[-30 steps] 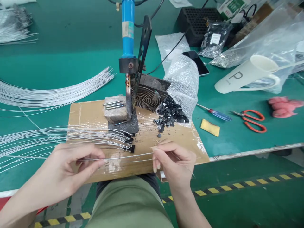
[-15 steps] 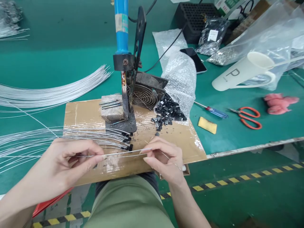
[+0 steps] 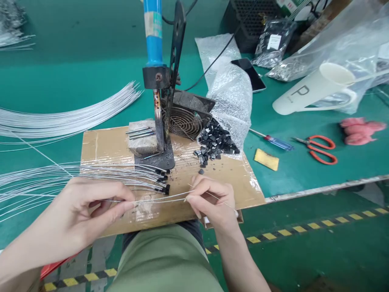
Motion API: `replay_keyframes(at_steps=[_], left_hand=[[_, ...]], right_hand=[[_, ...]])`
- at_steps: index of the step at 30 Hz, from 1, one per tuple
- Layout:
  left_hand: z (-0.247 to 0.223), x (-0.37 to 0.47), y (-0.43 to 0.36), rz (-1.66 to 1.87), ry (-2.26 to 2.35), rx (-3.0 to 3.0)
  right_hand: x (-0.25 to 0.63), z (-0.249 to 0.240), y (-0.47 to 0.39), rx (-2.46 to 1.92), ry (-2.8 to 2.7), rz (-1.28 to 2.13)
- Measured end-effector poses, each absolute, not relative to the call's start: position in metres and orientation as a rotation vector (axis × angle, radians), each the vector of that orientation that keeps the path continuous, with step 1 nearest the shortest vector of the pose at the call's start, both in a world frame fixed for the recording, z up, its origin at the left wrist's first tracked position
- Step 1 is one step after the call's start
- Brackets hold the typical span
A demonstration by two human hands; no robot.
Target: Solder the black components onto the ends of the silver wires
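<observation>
White wires (image 3: 159, 200) stretch between the two hands, above the near edge of the cardboard sheet (image 3: 237, 178). The left hand (image 3: 88, 207) pinches them between thumb and forefinger; the right hand (image 3: 214, 202) pinches their other end, fingertips pressed together. A thin strand (image 3: 220, 200) slants by the right hand; whether it belongs to the same wires, I cannot tell. Just beyond the left hand lie wires tipped with black connectors (image 3: 165, 189). A blue-handled soldering iron (image 3: 153, 46) stands behind, near a pile of small black pieces (image 3: 217, 140).
</observation>
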State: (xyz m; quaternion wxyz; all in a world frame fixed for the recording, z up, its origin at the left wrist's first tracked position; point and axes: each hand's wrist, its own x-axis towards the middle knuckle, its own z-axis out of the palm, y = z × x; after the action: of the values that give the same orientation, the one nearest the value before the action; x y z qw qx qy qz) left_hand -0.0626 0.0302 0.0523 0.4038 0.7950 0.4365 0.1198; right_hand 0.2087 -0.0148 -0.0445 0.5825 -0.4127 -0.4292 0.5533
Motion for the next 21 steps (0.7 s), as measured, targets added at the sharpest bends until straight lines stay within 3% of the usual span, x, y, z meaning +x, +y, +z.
replay_keyframes(at_steps=[9,16,21], left_hand=[[0.052,-0.062,0.030,0.299,1.063,1.860],[0.050,-0.060,0.024,0.282,1.108,1.789],[0.043,-0.112,0.048,0.360,1.631,1.990]], right_hand=[[0.206,-0.049,-0.017,-0.860,-0.888,1.450],[0.210,-0.046,-0.016,-0.868,-1.140,1.276],[0.218,-0.049,-0.017,-0.942,-1.208,1.085]])
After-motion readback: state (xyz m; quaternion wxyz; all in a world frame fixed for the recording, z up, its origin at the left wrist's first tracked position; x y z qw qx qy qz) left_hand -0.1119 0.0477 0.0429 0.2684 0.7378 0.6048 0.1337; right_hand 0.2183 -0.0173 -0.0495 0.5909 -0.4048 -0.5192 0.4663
